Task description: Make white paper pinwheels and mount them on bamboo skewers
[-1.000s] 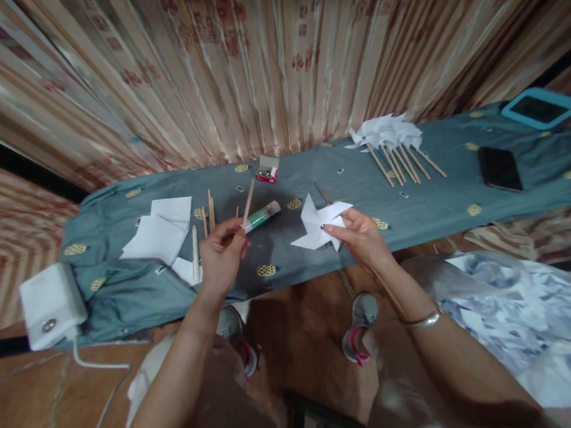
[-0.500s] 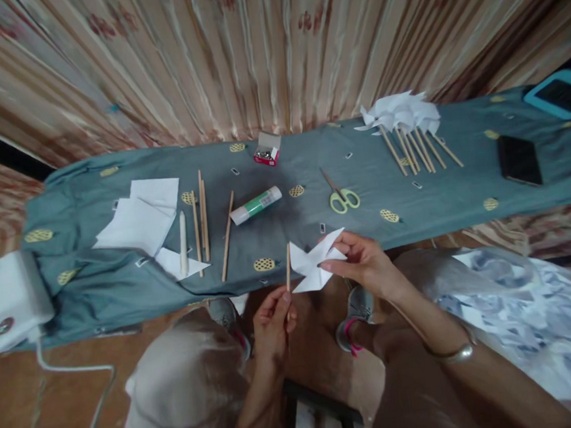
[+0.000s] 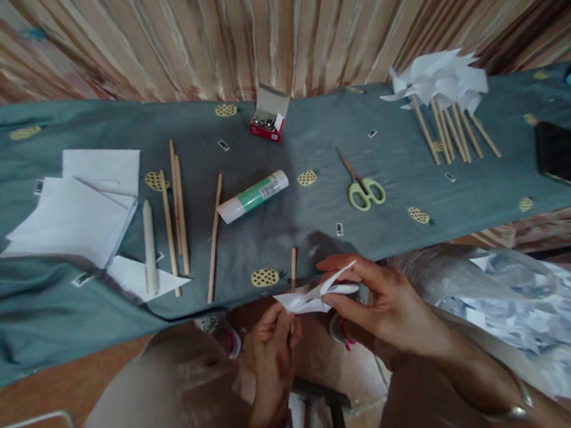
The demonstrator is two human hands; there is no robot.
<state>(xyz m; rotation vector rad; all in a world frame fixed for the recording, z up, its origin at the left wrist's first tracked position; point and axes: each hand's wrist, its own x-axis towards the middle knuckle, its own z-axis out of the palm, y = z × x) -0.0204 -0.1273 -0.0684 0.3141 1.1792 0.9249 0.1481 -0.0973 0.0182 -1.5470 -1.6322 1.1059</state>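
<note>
My left hand (image 3: 274, 343) is closed on a thin wooden stick (image 3: 294, 268) that points up toward the table's near edge. My right hand (image 3: 376, 299) pinches a folded white paper pinwheel (image 3: 312, 296), now tilted almost flat, right beside the stick's upper part. Both hands are in front of the table covered in a grey-blue cloth (image 3: 315, 218), over my lap.
On the cloth lie a glue stick (image 3: 253, 196), green-handled scissors (image 3: 362, 186), several loose sticks (image 3: 177, 216), white paper sheets (image 3: 77, 210), a small red box of pins (image 3: 268, 118), finished pinwheels on sticks (image 3: 442, 99) and a black phone (image 3: 556, 152). A plastic bag of paper scraps (image 3: 520, 301) sits to my right.
Both hands came back from the table toward my lap. The stick and the pinwheel moved together, and the pinwheel tipped from facing me to nearly flat. The camera tilted down and closer.
</note>
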